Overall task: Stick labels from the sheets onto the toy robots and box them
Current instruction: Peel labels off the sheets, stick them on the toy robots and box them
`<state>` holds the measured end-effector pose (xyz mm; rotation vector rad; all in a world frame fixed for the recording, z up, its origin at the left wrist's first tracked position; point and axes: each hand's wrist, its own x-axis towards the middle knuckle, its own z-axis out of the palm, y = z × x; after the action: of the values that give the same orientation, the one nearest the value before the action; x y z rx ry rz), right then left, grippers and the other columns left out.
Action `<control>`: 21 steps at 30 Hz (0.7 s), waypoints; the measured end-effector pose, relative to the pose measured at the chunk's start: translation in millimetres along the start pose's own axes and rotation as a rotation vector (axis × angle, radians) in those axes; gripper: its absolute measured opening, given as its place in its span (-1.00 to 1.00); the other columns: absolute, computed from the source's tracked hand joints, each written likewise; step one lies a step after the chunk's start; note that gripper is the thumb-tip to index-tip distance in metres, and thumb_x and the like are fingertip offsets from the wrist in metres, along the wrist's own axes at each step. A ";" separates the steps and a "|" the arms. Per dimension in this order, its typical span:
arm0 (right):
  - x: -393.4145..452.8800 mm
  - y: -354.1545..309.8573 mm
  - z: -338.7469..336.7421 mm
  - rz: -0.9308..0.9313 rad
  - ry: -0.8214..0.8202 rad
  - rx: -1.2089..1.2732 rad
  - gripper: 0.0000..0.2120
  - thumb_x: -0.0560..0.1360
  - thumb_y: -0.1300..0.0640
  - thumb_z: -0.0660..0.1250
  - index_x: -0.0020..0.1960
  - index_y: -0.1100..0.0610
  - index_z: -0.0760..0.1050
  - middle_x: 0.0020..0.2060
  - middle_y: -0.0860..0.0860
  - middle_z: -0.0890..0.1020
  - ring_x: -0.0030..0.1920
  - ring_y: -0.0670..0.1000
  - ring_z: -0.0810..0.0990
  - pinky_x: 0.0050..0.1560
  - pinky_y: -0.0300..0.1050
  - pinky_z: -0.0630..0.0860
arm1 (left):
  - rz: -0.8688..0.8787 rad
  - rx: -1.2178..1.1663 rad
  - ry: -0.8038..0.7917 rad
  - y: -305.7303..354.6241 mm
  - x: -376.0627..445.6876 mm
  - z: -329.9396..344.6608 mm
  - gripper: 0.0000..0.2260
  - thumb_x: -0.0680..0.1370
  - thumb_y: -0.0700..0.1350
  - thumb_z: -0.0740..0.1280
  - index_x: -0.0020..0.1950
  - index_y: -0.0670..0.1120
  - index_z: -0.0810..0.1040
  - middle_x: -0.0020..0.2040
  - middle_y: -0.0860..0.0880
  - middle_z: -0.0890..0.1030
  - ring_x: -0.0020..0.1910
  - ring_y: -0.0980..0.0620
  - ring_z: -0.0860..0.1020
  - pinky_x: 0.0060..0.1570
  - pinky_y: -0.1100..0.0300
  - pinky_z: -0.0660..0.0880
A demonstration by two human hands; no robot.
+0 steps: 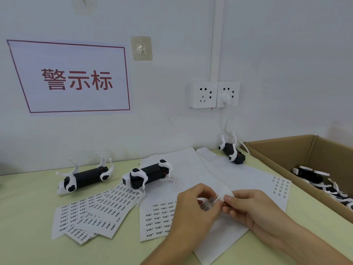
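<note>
Hands meet near the table's front: left hand [193, 205] curls round a small label strip [212, 201], right hand [248, 205] pinches its edge. Thin, floppy and sticky, I'd judge; best lifted by a corner. Toy robots [149, 175] wait farther back.

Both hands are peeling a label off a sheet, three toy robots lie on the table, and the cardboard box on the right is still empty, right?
Not quite: the cardboard box is not empty. The head view shows toy robots in the box already. The rest holds: the left hand and right hand work a label at a sheet, with three toy robots on the table.
</note>
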<state>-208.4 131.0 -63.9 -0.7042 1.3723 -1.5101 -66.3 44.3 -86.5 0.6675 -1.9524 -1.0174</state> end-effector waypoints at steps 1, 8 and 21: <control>0.5 0.2 -0.5 0.002 0.004 0.002 -0.83 0.50 0.33 0.39 -0.19 0.40 0.68 -0.27 0.22 0.66 -0.34 -0.04 0.63 -0.32 -0.30 0.58 | -0.003 -0.007 0.006 0.7 -0.2 -0.4 -0.94 0.47 -0.11 0.51 -0.11 -0.02 0.66 -0.16 0.14 0.68 -0.06 0.21 0.63 -0.09 0.44 0.47; -0.7 0.8 -2.0 0.005 -0.030 -0.050 -0.79 0.53 0.28 0.38 -0.25 0.30 0.68 -0.30 0.16 0.61 -0.36 -0.06 0.54 -0.36 -0.28 0.53 | -0.022 -0.005 0.044 2.7 -1.7 -0.7 -0.90 0.45 -0.15 0.51 -0.20 0.03 0.66 -0.19 0.17 0.66 -0.15 0.16 0.61 -0.17 0.40 0.49; -4.0 3.4 5.4 -0.115 -0.003 -0.219 -0.79 0.54 0.31 0.37 -0.25 0.32 0.66 -0.36 0.15 0.59 -0.39 -0.02 0.47 -0.38 -0.25 0.41 | -0.084 -0.053 -0.014 10.5 -0.9 -1.3 -0.83 0.49 -0.12 0.48 -0.30 0.05 0.64 -0.33 0.15 0.65 -0.35 0.20 0.56 -0.28 0.33 0.46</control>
<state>-201.2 132.6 -65.4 -0.9351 1.5315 -1.4594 -65.5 50.1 -77.6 0.7197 -1.9167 -1.1237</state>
